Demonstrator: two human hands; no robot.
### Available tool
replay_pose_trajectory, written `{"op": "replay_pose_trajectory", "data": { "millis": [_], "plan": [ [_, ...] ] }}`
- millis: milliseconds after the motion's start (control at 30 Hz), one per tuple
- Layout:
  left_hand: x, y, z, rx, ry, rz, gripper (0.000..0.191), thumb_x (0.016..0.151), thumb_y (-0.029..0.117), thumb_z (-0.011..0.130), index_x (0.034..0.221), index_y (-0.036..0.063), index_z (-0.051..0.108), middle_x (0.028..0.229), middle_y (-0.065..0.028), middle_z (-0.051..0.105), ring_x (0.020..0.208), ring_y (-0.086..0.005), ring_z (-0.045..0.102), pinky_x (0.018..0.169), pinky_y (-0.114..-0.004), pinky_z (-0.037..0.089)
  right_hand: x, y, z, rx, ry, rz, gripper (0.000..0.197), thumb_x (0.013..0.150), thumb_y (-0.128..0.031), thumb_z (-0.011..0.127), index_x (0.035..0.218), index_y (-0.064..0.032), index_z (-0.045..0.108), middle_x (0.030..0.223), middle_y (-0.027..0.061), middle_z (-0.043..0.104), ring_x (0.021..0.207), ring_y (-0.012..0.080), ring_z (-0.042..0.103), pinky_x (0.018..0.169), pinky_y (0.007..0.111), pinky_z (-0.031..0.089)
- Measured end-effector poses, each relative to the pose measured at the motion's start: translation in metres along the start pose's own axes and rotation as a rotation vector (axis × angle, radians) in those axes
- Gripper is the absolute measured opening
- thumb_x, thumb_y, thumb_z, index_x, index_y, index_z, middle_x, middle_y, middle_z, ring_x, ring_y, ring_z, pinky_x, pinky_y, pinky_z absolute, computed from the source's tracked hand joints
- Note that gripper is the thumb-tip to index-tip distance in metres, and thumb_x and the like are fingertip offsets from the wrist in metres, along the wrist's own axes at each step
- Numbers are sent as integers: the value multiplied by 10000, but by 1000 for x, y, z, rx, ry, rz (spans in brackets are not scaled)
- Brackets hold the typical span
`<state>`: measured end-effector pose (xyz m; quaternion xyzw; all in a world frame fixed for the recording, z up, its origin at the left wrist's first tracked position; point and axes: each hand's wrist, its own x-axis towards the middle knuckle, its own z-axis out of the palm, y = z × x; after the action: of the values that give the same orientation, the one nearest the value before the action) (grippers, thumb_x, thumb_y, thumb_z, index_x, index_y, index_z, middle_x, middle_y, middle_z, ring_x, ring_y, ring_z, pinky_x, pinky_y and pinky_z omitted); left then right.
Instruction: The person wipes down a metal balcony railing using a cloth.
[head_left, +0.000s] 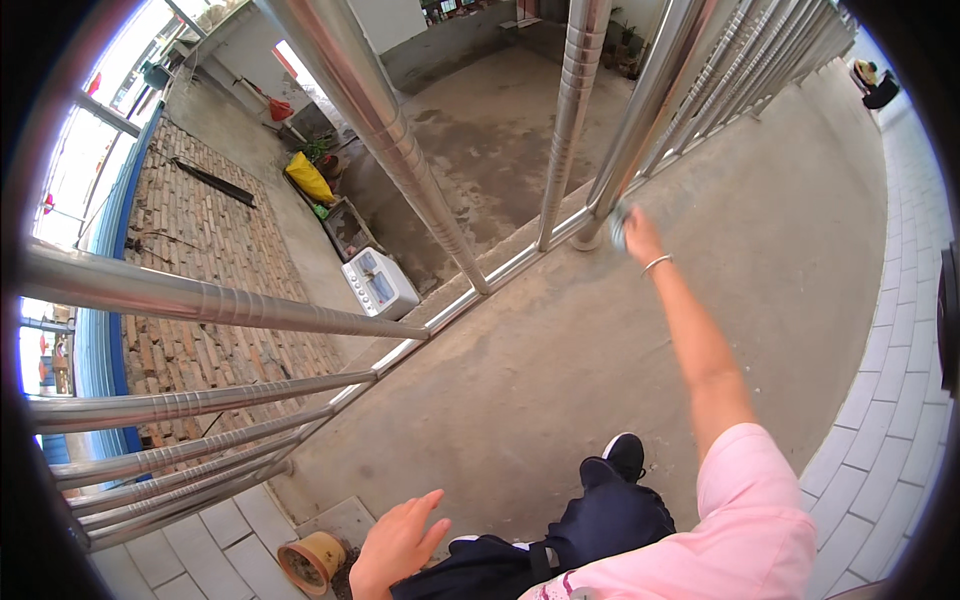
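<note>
My right hand reaches out, with a light bracelet at its wrist. It grips a small grey-blue thing that looks like a cloth, though blur hides its detail. That thing is beside the foot of a thick stainless steel post of the balcony railing; I cannot tell whether they touch. My left hand is low in the view, bare, with thumb and fingers apart. It hovers near my dark trousers, right of a terracotta flowerpot lying tipped over.
The railing's bottom rail runs diagonally along the concrete floor. Beyond and below it lie a courtyard, a white twin-tub washing machine and a brick wall. White tiles cover the right wall. A dark object stands far right.
</note>
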<state>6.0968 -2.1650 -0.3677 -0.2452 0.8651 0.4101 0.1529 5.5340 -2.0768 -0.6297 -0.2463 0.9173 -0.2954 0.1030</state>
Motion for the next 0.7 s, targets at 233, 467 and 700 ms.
{"op": "replay_pose_trajectory", "data": {
  "millis": [233,467,700],
  "plan": [
    [-18,5,-2,-14,18,-85,394,880,211,594,1211,17,506,1013,-155,622,950,-329,581,800,-386,464,-76,-73,-56,22,-489,-276,212,915,-166,452,1058,-53,559,898,131,623,789,258,598,652,398,469],
    [-32,18,-9,-13,-4,-130,399,876,186,594,1232,33,499,1064,-144,623,997,-321,577,828,-375,460,-86,-231,-195,673,369,-696,246,955,-104,423,1174,-29,504,1090,70,576,953,163,585,816,297,486],
    [-30,24,-8,-8,5,-27,412,875,184,594,1244,35,487,1045,-146,621,980,-327,576,818,-384,458,-49,-379,-223,974,681,-856,224,967,-184,430,987,-6,564,970,92,594,895,189,567,780,285,440]
  ]
}}
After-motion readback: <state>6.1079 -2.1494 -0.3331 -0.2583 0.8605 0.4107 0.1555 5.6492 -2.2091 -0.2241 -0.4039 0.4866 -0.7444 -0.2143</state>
